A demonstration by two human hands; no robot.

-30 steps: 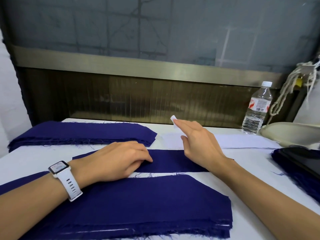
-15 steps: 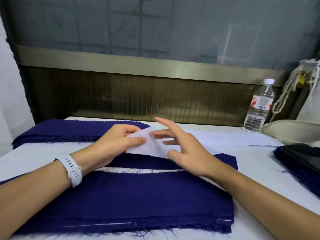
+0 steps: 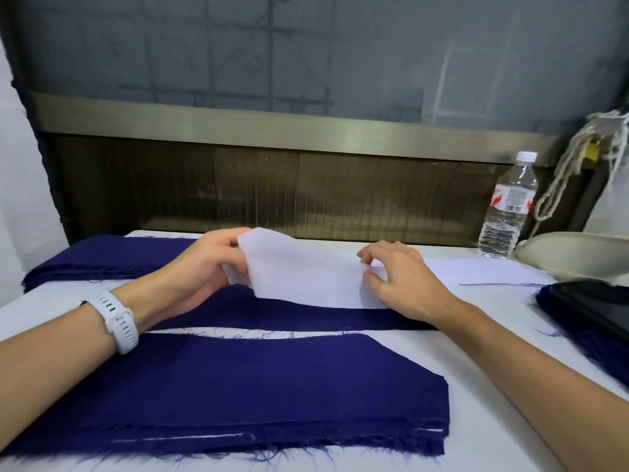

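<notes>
1. Head view: the left hand point(image 3: 204, 267) and right hand point(image 3: 405, 284) each pinch an end of the white sheet point(image 3: 303, 274), each grip closed on its edge, holding it low over the navy strip point(image 3: 306, 316) on the surface point(image 3: 476, 430), likely to line the two up
2. The fingertips behind the sheet are hidden; the dark object point(image 3: 592, 311) at the right is cut off by the frame
</notes>
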